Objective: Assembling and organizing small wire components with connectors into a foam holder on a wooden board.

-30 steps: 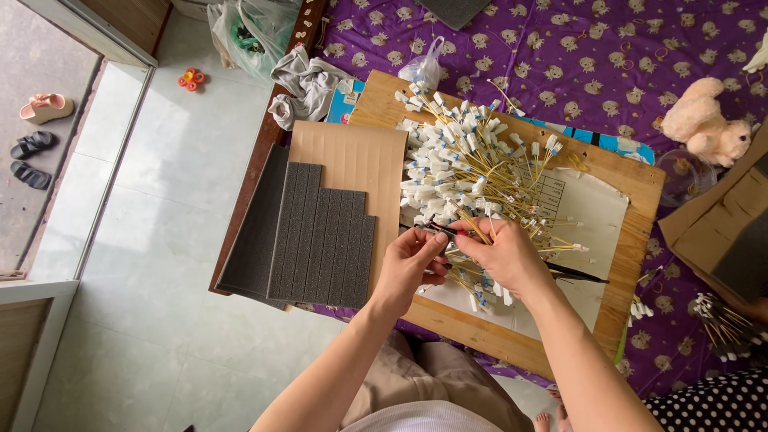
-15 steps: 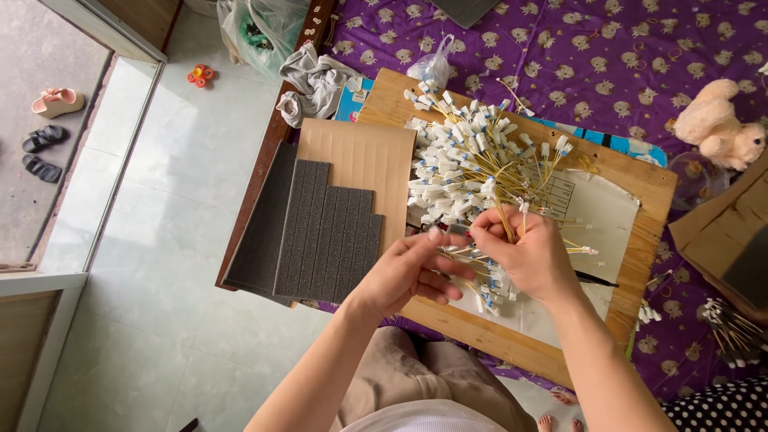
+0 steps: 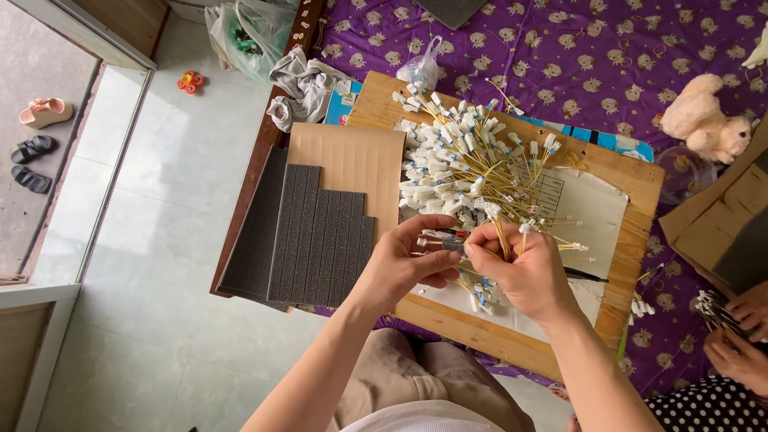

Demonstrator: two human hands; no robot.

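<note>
A heap of thin yellow wires with white plastic connectors [image 3: 460,164] lies on a wooden board [image 3: 632,240]. My right hand [image 3: 528,268] grips a small bunch of these yellow wires, their ends sticking up between the fingers. My left hand [image 3: 404,268] pinches a short grey-tipped piece [image 3: 444,242] against the right hand's fingertips. Both hands meet just in front of the heap, above a white sheet [image 3: 588,212] on the board.
Dark grey foam strips [image 3: 312,236] on brown cardboard [image 3: 348,160] lie left of the heap. A purple patterned cloth [image 3: 576,56] carries a plush toy [image 3: 704,120], a plastic bag [image 3: 420,68] and a cardboard box [image 3: 720,228]. Another person's hands [image 3: 740,336] work at the lower right.
Both hands have shifted slightly right and toward me, coming together. The right hand now holds a bunch of wires upright. The camera view has tilted a little.
</note>
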